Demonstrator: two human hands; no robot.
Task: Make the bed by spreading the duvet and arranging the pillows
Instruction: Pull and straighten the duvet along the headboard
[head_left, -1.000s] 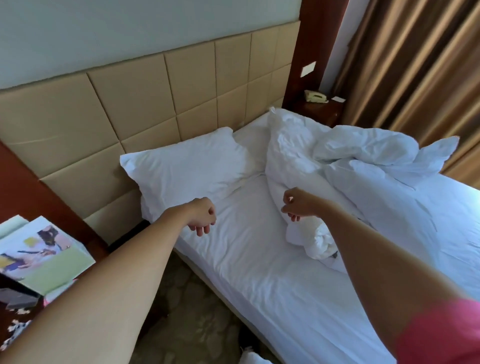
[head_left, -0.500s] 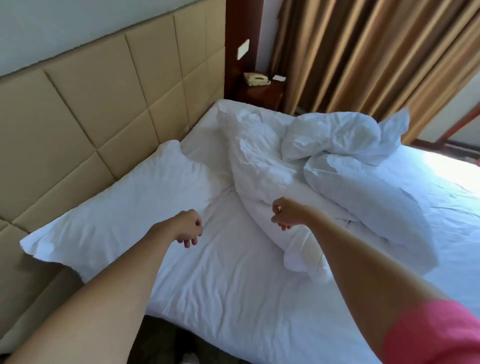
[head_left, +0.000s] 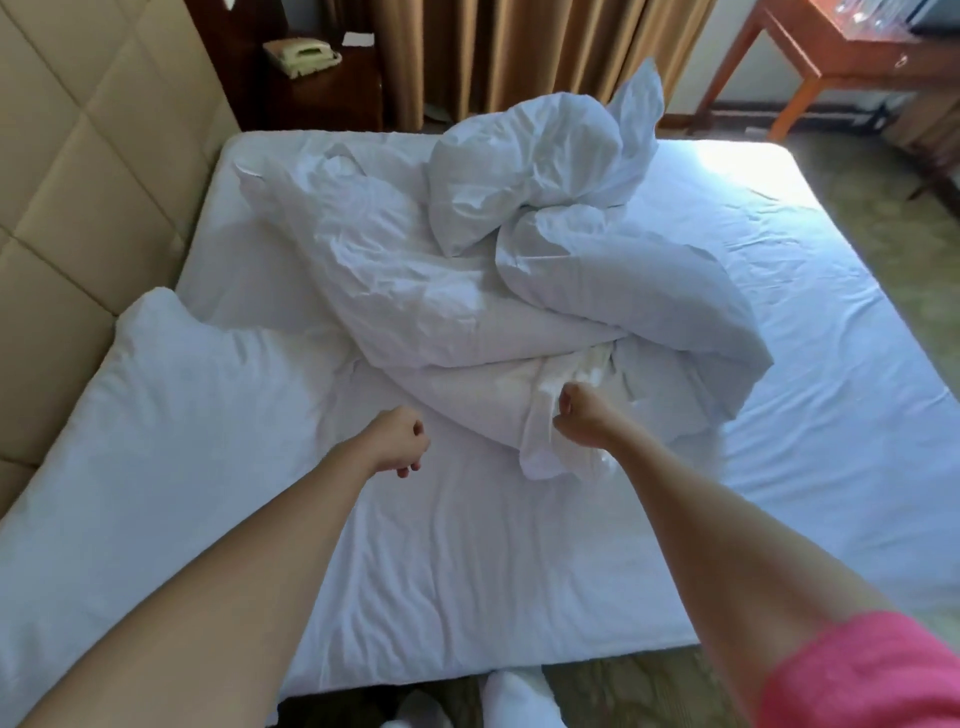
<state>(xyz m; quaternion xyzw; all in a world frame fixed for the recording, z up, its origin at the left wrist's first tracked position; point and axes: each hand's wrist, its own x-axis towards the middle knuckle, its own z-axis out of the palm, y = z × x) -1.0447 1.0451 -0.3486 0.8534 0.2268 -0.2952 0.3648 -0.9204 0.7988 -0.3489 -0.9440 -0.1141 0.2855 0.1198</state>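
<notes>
A crumpled white duvet (head_left: 415, 291) lies heaped across the middle of the bed (head_left: 467, 582). A white pillow (head_left: 156, 415) rests flat at the near left against the headboard. A second pillow (head_left: 524, 171) sits bunched on top of the duvet at the far side. My left hand (head_left: 400, 441) is a closed fist above the bare sheet, just short of the duvet's near fold. My right hand (head_left: 582, 415) is also fisted, right over the duvet's near edge; no fabric shows between its fingers.
A padded beige headboard (head_left: 78, 182) runs along the left. A dark nightstand with a phone (head_left: 304, 54) stands at the far corner, brown curtains (head_left: 519, 47) behind. A wooden table (head_left: 831, 67) stands far right. My white-clad feet (head_left: 514, 696) touch the bed's near edge.
My view has swung right, from the headboard toward the bed's middle. Both fists have kept their pose, and the right one has come down close to the duvet's near edge.
</notes>
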